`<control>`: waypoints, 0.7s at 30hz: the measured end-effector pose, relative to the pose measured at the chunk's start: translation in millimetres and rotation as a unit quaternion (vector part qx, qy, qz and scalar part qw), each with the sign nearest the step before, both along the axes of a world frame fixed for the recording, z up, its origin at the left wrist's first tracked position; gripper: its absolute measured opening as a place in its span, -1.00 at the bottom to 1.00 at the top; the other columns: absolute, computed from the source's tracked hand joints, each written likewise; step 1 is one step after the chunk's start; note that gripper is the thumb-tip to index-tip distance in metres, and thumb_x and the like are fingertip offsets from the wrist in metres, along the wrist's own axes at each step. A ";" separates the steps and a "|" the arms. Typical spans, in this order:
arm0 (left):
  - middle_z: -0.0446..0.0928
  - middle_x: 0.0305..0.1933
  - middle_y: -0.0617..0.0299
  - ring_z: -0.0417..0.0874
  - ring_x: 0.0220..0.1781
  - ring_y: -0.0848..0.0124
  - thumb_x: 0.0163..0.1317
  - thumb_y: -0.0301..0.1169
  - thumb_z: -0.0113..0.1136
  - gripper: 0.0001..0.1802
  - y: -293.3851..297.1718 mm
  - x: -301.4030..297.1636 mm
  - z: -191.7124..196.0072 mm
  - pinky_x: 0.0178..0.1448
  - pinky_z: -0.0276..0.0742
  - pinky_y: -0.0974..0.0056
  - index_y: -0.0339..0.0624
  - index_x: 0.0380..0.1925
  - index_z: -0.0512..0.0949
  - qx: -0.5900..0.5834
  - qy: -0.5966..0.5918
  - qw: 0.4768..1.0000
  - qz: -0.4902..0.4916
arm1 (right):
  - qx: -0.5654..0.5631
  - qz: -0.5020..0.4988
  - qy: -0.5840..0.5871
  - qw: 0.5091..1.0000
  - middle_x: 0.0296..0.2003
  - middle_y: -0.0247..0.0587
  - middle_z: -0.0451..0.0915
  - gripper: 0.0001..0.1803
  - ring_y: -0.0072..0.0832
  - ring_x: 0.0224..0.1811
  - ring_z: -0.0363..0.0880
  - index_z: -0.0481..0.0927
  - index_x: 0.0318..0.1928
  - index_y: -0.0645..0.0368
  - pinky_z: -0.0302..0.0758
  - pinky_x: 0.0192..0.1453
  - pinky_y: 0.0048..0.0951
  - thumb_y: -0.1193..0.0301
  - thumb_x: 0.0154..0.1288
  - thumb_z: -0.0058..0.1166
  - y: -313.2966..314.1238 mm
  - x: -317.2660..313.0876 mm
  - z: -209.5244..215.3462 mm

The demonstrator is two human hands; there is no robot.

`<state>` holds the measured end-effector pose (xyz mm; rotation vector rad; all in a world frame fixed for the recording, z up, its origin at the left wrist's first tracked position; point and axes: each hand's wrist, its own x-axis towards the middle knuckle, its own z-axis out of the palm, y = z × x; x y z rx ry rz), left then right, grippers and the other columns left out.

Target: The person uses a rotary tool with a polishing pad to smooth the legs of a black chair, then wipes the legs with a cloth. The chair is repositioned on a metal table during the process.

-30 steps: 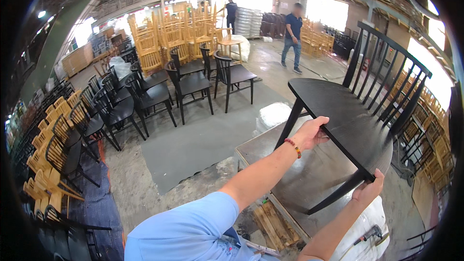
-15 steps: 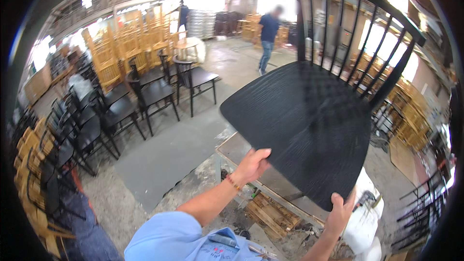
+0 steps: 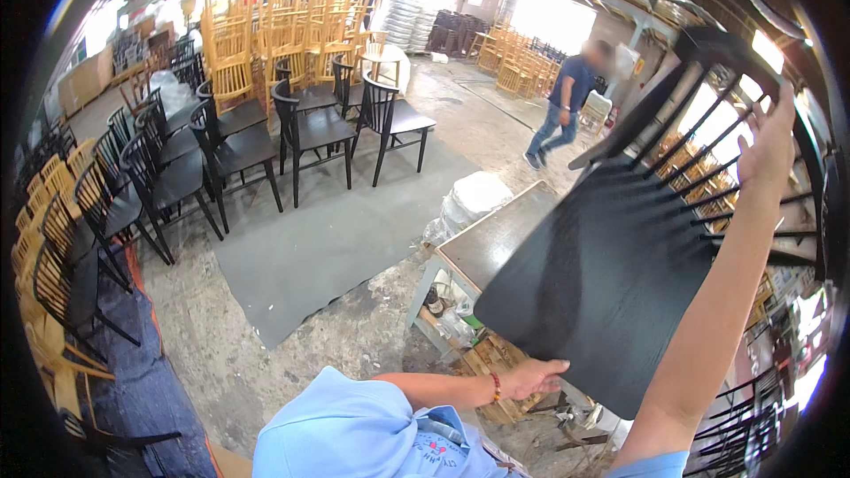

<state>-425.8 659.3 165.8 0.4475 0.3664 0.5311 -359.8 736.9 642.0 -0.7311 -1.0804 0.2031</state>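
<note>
A black wooden chair (image 3: 602,283) with a spindle back is tilted up in front of me on the right, above a worktable (image 3: 500,230). My left hand (image 3: 534,379) grips the front edge of its seat, thumb on the top face and fingers underneath. Reaching up and across the seat, my right hand (image 3: 767,149) is closed about the side of the backrest, near the outer spindles. My right forearm covers part of the seat and back. Most of the chair's legs are hidden behind the seat.
Rows of black chairs (image 3: 243,150) stand to the left, with stacked natural-wood chairs (image 3: 230,49) behind. A grey sheet (image 3: 319,248) covers the floor. Someone in a dark shirt (image 3: 575,84) walks beyond the table. A plastic-wrapped bundle (image 3: 474,197) sits beside it; wooden pieces (image 3: 496,358) lie below.
My right hand has moved from the seat's front corner up to the backrest. The chair has turned and shifted right and lower in view. My left hand keeps its seat grip.
</note>
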 end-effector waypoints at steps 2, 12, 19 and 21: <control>0.53 0.12 0.23 0.55 0.18 0.39 0.38 -0.12 0.29 -0.50 -8.4 6.6 -27.8 0.19 0.60 0.29 -0.26 0.12 0.51 0.006 0.012 1.000 -0.001 | 0.024 0.021 0.060 0.998 0.17 -0.10 0.49 -0.24 -0.25 0.29 0.40 0.35 0.35 0.11 0.21 0.42 0.10 -0.19 0.39 0.00 3.3 -13.9 13.9; 0.72 -0.20 -0.03 0.74 -0.15 0.04 0.16 -0.29 0.10 -0.72 34.4 -101.0 -142.2 -0.04 0.60 -0.02 -0.22 -0.35 0.72 0.757 0.424 0.393 -0.305 | 0.144 0.106 -0.063 0.982 -0.32 -0.24 0.44 -0.91 -0.43 -0.23 0.43 0.44 -0.24 0.26 0.39 0.00 -0.34 0.50 0.38 -0.12 -186.0 114.7 -64.4; 0.71 -0.05 0.06 0.69 0.00 0.15 0.50 0.22 -0.17 -0.28 137.3 -65.8 -23.9 0.02 0.52 0.03 -0.29 -0.01 0.60 0.307 0.264 0.867 0.291 | 0.133 0.260 0.221 0.931 -0.48 -0.38 0.30 -0.54 -0.54 -0.41 0.38 0.13 0.25 0.50 0.25 -0.02 -0.30 0.53 0.43 -0.19 -368.9 183.9 -134.2; 0.60 0.18 -0.04 0.59 0.20 0.14 0.40 0.36 -0.17 -0.15 149.7 -20.8 33.3 0.21 0.45 -0.04 -0.28 0.16 0.49 0.255 0.058 0.927 0.268 | 0.120 0.306 0.236 0.914 -0.49 -0.40 0.32 -0.46 -0.57 -0.44 0.38 0.09 0.29 0.56 0.26 -0.04 -0.33 0.49 0.44 -0.13 -409.4 205.8 -160.1</control>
